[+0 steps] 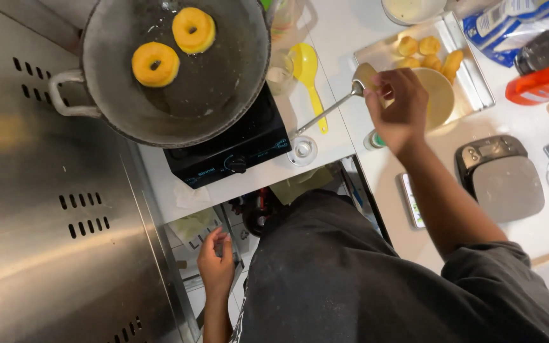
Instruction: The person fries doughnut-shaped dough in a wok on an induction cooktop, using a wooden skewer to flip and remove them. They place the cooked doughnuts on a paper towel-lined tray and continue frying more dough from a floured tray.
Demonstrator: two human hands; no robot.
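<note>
The dark apron [351,279] fills the near foreground; beside it the left hand [216,263] hangs loose, fingers spread, holding nothing. The right hand [396,108] has its grip pinched on a pale dough piece [367,73] over the cream bowl [438,95], above the metal spoon [328,111]. This looks like shaping dough; next calls for a careful carry towards the pan [179,70]. The spoon's long axis runs diagonally, handle pointing down-left toward the stove [236,149]
</note>
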